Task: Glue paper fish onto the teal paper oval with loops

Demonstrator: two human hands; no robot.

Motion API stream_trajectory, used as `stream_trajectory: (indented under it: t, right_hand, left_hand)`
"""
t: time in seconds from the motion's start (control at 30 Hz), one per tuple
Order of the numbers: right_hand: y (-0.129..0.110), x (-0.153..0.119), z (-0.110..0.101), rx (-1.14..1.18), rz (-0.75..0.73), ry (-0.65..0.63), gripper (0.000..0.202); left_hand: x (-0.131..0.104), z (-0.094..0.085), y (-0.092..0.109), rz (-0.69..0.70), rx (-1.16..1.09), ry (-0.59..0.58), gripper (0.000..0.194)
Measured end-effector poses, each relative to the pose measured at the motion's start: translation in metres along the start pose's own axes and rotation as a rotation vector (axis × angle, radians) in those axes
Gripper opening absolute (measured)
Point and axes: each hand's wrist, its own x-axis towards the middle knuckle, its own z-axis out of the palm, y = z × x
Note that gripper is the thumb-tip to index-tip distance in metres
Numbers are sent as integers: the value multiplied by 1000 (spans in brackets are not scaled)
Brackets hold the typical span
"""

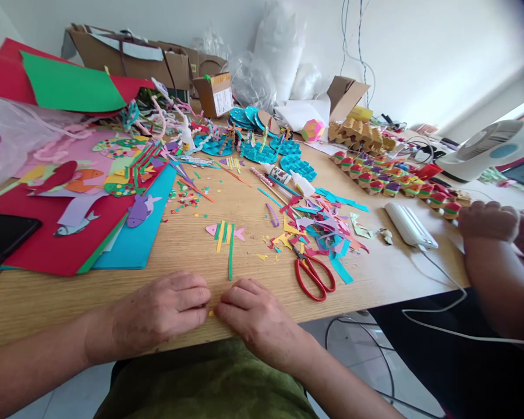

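Note:
My left hand (168, 305) rests at the table's front edge with its fingers curled together. Facing it, my right hand (253, 308) is also closed, fingertips pointing down. A tiny yellow paper piece (211, 313) shows between the fingertips, against the right ones; what the left fingers hold is hidden. Just beyond the hands lies a pink paper fish (212, 230) crossed by green and yellow paper strips (230, 256), one green strip reaching toward me. Red-handled scissors (314, 279) lie to the right, blades under paper scraps (327, 227).
Coloured sheets (100, 244) with paper fish and a black phone (9, 238) lie left. Glue bottles (303, 184), blue egg-tray pieces (297, 166) and painted egg cartons (393, 180) stand farther back. A white power bank (410, 226) with a cable lies right, near another person's hand (489, 221).

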Motion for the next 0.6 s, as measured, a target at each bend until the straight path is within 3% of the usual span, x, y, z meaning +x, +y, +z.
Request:
stream_trajectory:
  t: [0.07, 0.23, 0.33, 0.43, 0.6]
  right_hand:
    - [0, -1, 0, 203, 127, 99, 21]
    - [9, 2, -2, 758, 580, 240, 8]
    - [15, 5, -2, 1105, 712, 326, 12]
    - [20, 9, -4, 1296, 758, 430, 18]
    - [25, 15, -10, 1340, 748, 568, 21]
  left_hand:
    - [7, -6, 0, -104, -177, -19, 25]
    - [38, -19, -11, -617, -669, -53, 14]
    - [54, -22, -16, -849, -844, -47, 13]
    - [65, -22, -18, -906, -941, 7, 12]
    - [79, -20, -26, -949, -1029, 9, 13]
